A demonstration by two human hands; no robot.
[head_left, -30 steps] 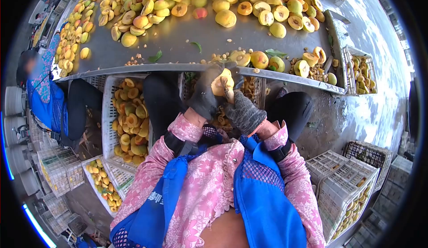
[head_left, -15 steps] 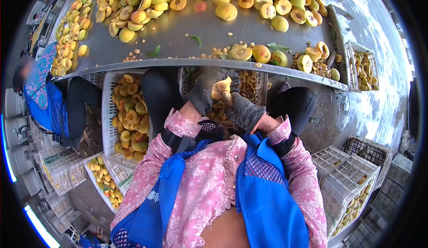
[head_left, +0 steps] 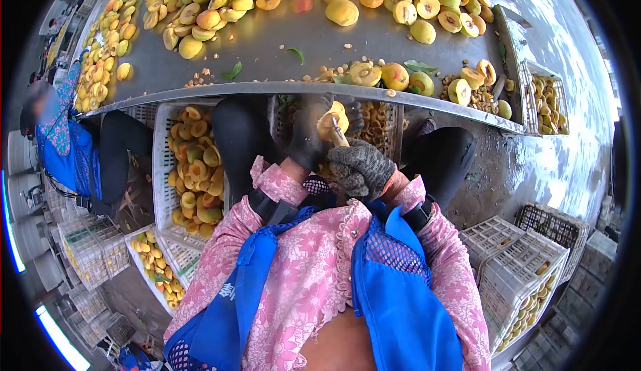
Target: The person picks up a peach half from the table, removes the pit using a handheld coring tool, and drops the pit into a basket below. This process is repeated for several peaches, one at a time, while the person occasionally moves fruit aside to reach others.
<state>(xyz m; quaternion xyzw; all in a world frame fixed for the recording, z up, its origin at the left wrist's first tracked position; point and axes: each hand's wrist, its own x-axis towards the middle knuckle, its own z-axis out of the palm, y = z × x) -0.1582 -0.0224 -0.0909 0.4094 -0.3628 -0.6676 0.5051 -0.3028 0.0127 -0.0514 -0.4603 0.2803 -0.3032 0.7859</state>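
Observation:
My left hand (head_left: 308, 131), in a dark glove, is closed round a yellow fruit half (head_left: 332, 119) just below the table's front edge. In a grey knitted glove, my right hand (head_left: 362, 169) grips a small tool (head_left: 338, 133) with a light handle, its metal tip at the fruit's cut face. Under both hands, between my knees, stands a crate (head_left: 394, 127) with fruit pieces. Above them, along the metal table's edge, lie a halved fruit (head_left: 365, 74), a whole red-yellow fruit (head_left: 394, 76) and scattered pits.
Fruit halves heap across the far side of the metal table (head_left: 254, 57). A white crate of fruit (head_left: 160, 191) stands left of my knees, more crates (head_left: 514, 251) at the lower right. A co-worker in blue (head_left: 73, 157) sits at the far left.
My right hand has turned and shifted slightly right, showing more of the glove's back and the tool. The fruit has tilted in my left hand, which has moved up a little.

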